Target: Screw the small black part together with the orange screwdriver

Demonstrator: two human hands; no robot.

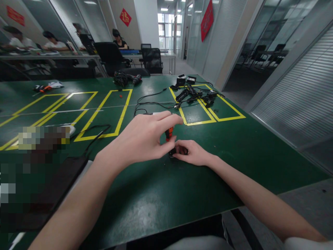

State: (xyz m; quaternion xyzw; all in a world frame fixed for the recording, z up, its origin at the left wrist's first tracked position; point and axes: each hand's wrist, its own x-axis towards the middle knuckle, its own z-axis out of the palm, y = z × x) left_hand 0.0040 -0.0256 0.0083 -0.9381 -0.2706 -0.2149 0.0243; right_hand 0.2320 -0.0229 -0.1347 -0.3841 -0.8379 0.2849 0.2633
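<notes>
My left hand (149, 135) is closed around the handle of an orange and black screwdriver (169, 133), held upright with fingers over its top. Below it, a small black part (172, 152) rests on the green table (208, 187). My right hand (194, 152) grips that black part from the right side, its fingers curled and the wrist low over the table. The screwdriver's tip is hidden, and I cannot tell the part's exact kind.
Black devices and cables (192, 93) lie tangled inside yellow tape outlines at the far right. A power drill (136, 79) sits beside coiled cable (121, 79) at the back. Orange-handled tools (44, 88) lie far left. A dark, partly blurred object (65, 180) is near my left forearm. People sit beyond.
</notes>
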